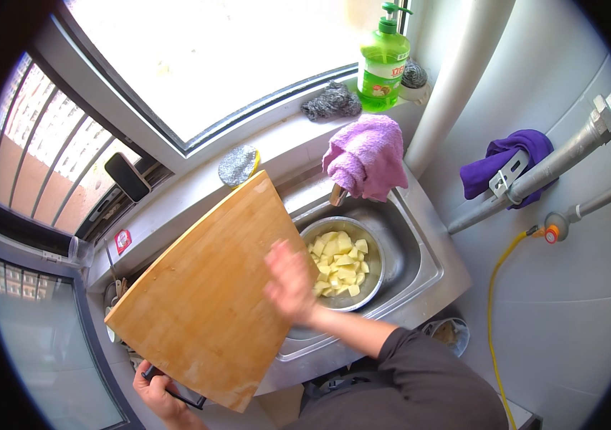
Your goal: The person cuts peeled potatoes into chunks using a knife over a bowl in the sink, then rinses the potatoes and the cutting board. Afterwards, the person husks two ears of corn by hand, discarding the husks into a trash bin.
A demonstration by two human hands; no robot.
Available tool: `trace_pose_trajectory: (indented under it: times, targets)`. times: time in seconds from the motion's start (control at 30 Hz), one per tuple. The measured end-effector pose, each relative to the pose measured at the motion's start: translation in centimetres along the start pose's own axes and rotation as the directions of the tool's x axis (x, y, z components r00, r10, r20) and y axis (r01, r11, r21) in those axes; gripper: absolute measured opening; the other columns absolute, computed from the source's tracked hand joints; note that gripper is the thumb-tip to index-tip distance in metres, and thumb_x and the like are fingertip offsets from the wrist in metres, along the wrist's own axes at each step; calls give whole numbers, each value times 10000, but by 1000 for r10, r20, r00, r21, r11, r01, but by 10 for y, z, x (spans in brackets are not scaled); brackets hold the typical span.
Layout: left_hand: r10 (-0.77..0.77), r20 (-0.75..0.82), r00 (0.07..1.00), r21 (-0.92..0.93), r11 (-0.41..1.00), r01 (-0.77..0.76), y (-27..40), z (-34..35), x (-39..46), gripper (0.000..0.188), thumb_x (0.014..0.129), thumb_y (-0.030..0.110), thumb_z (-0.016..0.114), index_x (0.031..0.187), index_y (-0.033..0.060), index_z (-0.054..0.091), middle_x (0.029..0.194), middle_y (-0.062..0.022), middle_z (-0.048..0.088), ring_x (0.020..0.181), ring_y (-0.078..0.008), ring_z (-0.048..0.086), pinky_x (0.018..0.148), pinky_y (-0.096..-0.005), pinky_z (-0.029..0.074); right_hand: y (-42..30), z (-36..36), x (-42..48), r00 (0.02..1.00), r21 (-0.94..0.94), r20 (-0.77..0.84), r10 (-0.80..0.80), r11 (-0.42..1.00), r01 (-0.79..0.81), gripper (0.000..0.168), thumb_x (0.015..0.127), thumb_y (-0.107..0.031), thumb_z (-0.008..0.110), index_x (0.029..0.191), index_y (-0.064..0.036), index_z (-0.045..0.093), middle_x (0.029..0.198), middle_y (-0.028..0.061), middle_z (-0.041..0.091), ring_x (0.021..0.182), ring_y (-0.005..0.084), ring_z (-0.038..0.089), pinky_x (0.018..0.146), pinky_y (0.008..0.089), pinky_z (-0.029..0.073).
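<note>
A wooden cutting board (206, 293) is tilted over the left side of the sink. My left hand (160, 395) grips the black handle (190, 400) at its lower left end. My right hand (290, 282), blurred, is stretched out flat over the board's right edge and holds nothing; whether it touches the wood I cannot tell. Cut chunks of peeled potato (342, 263) lie in a round metal basin (362, 298) inside the stainless steel sink (405, 252). Part of the basin's left side is hidden by the board and my right hand.
A pink towel (367, 156) drapes the faucet (338, 195). Along the sill (187, 207) are a round scrubbing sponge (238, 165), a steel wool scrubber (332, 101) and a green pump bottle (384, 67). Pipes (552, 156), a purple cloth (504, 161) and a yellow hose (491, 317) occupy the right wall.
</note>
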State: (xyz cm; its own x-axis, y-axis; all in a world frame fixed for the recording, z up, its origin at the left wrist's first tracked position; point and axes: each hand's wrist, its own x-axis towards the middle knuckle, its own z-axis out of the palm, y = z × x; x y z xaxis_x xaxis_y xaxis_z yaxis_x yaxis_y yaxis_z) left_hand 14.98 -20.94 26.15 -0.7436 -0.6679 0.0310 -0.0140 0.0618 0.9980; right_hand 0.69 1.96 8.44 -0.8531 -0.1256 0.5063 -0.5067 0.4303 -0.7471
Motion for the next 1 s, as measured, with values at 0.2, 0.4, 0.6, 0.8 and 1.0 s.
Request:
trace_pose_trajectory:
  times: [0.2,0.4,0.6,0.8,1.0]
  targets:
    - [34,-72,997,58,998,-30,-4,3,-2,349,583,-42,382,879,-61,565,562,-48,511,379,-88,357,350,-192,245,-98,37,17,870,210,96,-483,865,456,654,795,-458,510,1370,-200,331,1460,124,194,1364,280,131,1060,529,-39]
    - [7,76,997,-93,996,0,-3,-51,8,404,588,-58,394,965,-88,534,744,-99,590,566,-141,524,524,-190,398,79,28,11,952,3,-73,296,955,-296,613,878,-415,415,1378,-88,279,1460,136,166,1340,312,150,1057,485,107]
    - [26,19,999,-97,995,-24,15,-13,22,332,577,-35,389,849,-103,568,670,-80,571,553,-120,501,493,-181,359,133,8,-43,751,227,-43,659,739,-635,529,938,-451,287,1324,-101,375,1317,191,403,1243,318,358,1012,362,294]
    - [112,276,955,-146,987,-73,21,28,61,392,615,-98,353,949,-91,557,768,-106,597,661,-158,581,602,-201,464,158,-15,-41,213,452,224,951,92,-887,569,913,-483,347,1041,20,578,978,147,627,975,281,576,863,354,428]
    - [278,163,947,-155,955,-254,-4,78,93,287,666,-59,423,893,-68,600,607,-41,548,419,-46,378,386,-152,256,184,-22,-62,554,180,83,828,534,-826,374,870,-299,485,1088,-6,563,958,90,613,787,170,584,682,286,450]
